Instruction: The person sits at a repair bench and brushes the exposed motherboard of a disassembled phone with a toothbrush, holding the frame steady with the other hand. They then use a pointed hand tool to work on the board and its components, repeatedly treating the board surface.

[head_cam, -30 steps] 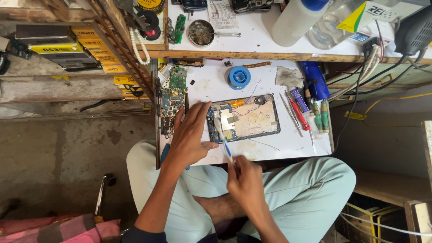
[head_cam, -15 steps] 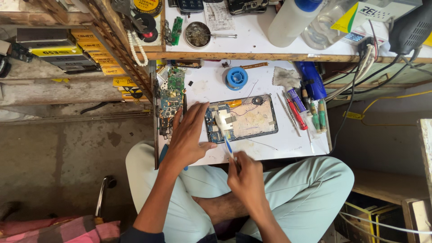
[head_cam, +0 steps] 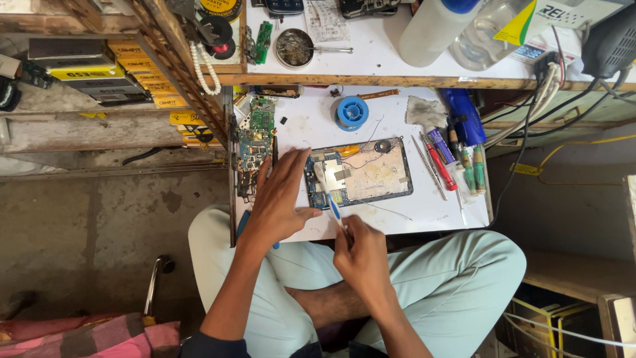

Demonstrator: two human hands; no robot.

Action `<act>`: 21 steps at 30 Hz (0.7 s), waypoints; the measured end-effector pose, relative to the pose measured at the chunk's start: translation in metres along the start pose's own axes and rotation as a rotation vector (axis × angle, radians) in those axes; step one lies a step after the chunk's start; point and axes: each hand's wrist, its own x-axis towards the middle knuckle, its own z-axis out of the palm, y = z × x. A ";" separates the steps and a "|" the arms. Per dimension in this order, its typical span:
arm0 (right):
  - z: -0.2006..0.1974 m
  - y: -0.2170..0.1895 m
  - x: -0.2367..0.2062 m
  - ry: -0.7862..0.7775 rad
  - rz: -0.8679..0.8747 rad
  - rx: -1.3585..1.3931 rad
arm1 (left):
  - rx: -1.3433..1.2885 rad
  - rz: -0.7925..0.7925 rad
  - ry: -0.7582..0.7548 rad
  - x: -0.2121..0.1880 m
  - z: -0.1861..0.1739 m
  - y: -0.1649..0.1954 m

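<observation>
The left hand (head_cam: 278, 202) lies flat and open on the white worktop (head_cam: 397, 219), fingers spread and palm down, its fingertips touching the left edge of the opened tablet (head_cam: 361, 174); its grip closes on nothing. The right hand (head_cam: 363, 258) is curled in a closed grip around the lower end of a toothbrush (head_cam: 329, 193), whose blue-and-white handle slants up and to the left so that the head rests on the circuit board at the tablet's left end. The tablet lies face down near the middle of the worktop with its back cover off, showing a tan plate and thin wires. Left of the left hand a stack of green boards (head_cam: 255, 142) sits at the worktop's edge. Above the tablet stands a blue solder spool (head_cam: 352, 112), and to its right lie tweezers (head_cam: 430, 167) and a row of screwdrivers (head_cam: 457, 162). The person sits cross-legged in pale green trousers (head_cam: 450, 278), close under the worktop.
</observation>
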 end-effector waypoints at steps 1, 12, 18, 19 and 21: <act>-0.002 0.000 -0.005 0.007 -0.025 0.005 | 0.001 -0.002 0.000 0.000 0.000 0.000; 0.006 -0.005 0.012 -0.008 0.014 0.017 | -0.010 -0.019 -0.004 0.001 0.000 0.000; 0.000 -0.008 0.002 -0.037 0.017 0.002 | -0.012 -0.022 -0.006 0.001 0.000 0.000; -0.002 -0.008 -0.004 -0.031 0.010 0.008 | -0.011 -0.013 0.001 0.001 0.000 0.000; -0.003 -0.007 -0.009 -0.020 0.002 0.006 | -0.011 0.004 0.013 0.000 0.001 0.000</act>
